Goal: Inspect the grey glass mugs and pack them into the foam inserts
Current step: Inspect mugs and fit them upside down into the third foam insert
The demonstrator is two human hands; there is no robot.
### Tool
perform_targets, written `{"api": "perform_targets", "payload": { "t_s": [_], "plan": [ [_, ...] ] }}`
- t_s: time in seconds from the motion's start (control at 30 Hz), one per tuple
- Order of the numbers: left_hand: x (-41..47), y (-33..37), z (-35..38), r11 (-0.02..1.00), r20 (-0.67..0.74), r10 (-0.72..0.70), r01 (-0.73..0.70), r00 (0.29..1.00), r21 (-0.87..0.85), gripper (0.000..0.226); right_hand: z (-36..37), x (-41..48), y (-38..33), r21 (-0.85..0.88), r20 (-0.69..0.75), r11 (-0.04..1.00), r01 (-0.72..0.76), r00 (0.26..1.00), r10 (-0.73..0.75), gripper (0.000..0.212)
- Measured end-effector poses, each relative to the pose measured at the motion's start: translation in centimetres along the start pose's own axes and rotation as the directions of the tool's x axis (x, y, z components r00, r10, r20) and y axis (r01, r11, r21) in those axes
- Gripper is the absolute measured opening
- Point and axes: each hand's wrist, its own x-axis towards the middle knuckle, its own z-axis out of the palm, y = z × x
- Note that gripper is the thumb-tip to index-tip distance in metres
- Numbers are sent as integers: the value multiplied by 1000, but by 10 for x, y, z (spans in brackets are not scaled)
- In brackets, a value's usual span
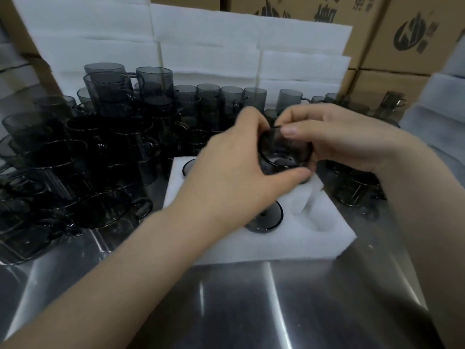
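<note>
Both hands hold one mug (285, 153) just above the insert (289, 248): the left hand (236, 162) curls round its side, and the right hand (342, 144) pinches its rim. In the insert's left pockets sit a near mug (266, 219) and a far mug (188, 167). The right pockets (302, 205) show only foam. Loose mugs (100, 147) crowd the table (251, 311).

Both hands hold one grey glass mug (284, 152) above the foam insert (302, 238).

The left hand (234, 170) and right hand (339, 139) curl round the mug's rim from either side. A second mug (266, 220) sits in a pocket of the insert, which lies on a steel table (251, 298). Stacked mugs (100, 147) crowd the left and rear, before white foam sheets (214, 46) and cardboard boxes (402, 34).
</note>
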Motion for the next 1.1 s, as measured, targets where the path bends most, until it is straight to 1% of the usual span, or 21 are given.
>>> {"api": "perform_targets", "payload": {
  "t_s": [0.03,0.07,0.13,0.2,0.23,0.3,0.4,0.47,0.53,0.63,0.73,0.83,1.0,1.1],
  "plan": [
    [-4,5,7,1000,22,3,-4,1000,13,55,-6,-5,1,-23,62,999,-45,997,46,38],
    [-8,10,14,1000,60,10,-11,998,13,55,-11,-10,3,-50,123,994,-93,987,98,49],
    [-12,17,26,998,138,45,-50,989,28,56,-19,-20,11,-87,190,982,-168,965,182,71],
    [-12,20,36,992,166,83,-98,983,82,56,-24,-26,19,-73,171,977,-201,963,211,78],
    [-11,20,38,991,159,79,-94,984,90,54,-25,-26,24,-47,127,977,-209,969,214,80],
    [-9,19,41,998,126,36,-42,991,47,51,-27,-24,31,34,14,977,-209,978,209,75],
    [-11,18,45,999,97,29,-32,995,32,48,-31,-18,37,105,-168,979,-176,967,192,55],
    [-14,20,48,999,88,31,-32,996,9,48,-33,-15,41,99,-248,984,-146,954,166,49],
    [-16,22,51,999,77,29,-27,997,-19,47,-33,-13,44,57,-306,990,-126,942,137,38],
    [-16,22,53,999,99,48,-49,994,10,46,-30,-10,45,8,-382,994,-112,918,107,24],
    [-14,20,54,997,127,61,-65,990,30,52,-25,-7,44,-8,-420,994,-111,902,97,21],
    [-16,21,55,994,126,79,-87,989,62,48,-21,-5,44,-27,-427,992,-125,898,101,22],
    [-19,22,59,991,45,111,-114,993,69,46,-19,-4,44,-95,-426,986,-134,901,81,21],
    [-20,23,60,989,31,114,-116,993,87,46,-18,-3,45,-127,-423,982,-141,903,74,20]
  ]
}}
